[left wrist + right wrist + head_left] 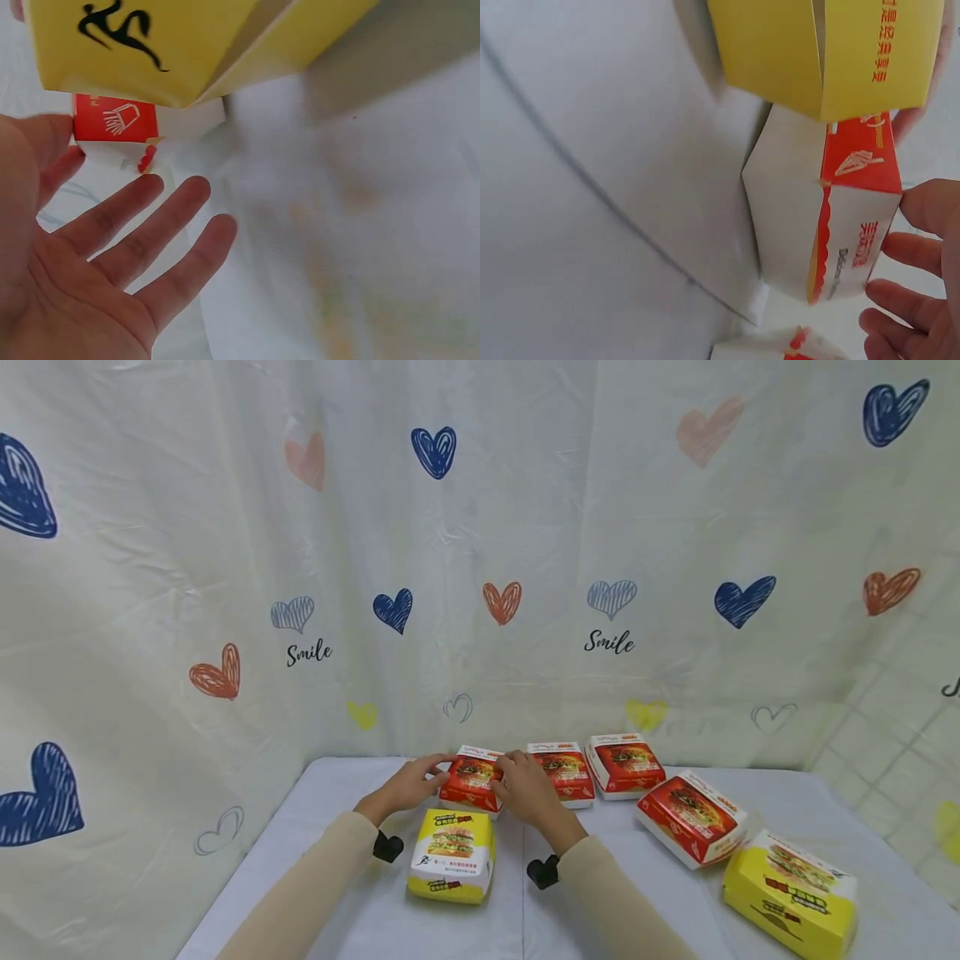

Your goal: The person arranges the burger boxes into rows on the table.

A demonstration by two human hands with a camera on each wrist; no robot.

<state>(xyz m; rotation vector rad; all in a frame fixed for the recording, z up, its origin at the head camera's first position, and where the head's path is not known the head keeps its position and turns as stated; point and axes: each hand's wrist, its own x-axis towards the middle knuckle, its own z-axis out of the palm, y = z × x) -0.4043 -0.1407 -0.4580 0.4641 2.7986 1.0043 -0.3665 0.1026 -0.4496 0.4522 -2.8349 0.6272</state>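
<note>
Backdrop: pale curtain (525,527) printed with scribbled hearts (433,453), hanging right behind a white surface (375,914), and all the action is at the far edge!
Red box (471,782): centre stage, on the surface between the two hands, printed top facing up; whether its base sits fully flat, I cannot tell.
Left hand (408,787): thumb and forefinger up against the box's left edge, the other three fingers spread wide and straight, free of the cardboard.
Right hand (527,789): fingertips against the right-hand side, fingers loosely bent, no pinch across the box.
Yellow box (452,856): parked just in front, between the sleeves (322,872), so any pull towards the body looks risky; better to guide sideways or lift clear first.
Next red box (566,777): just beyond the right hand, so those knuckles want to stay tucked or they may nudge it.
Pressure: light and level from both sides, I'd say; thin card could buckle, and one hand shoving harder would probably twist it.
Far right: two more red boxes (626,766) and another yellow box (793,893), well apart from this grip.
</note>
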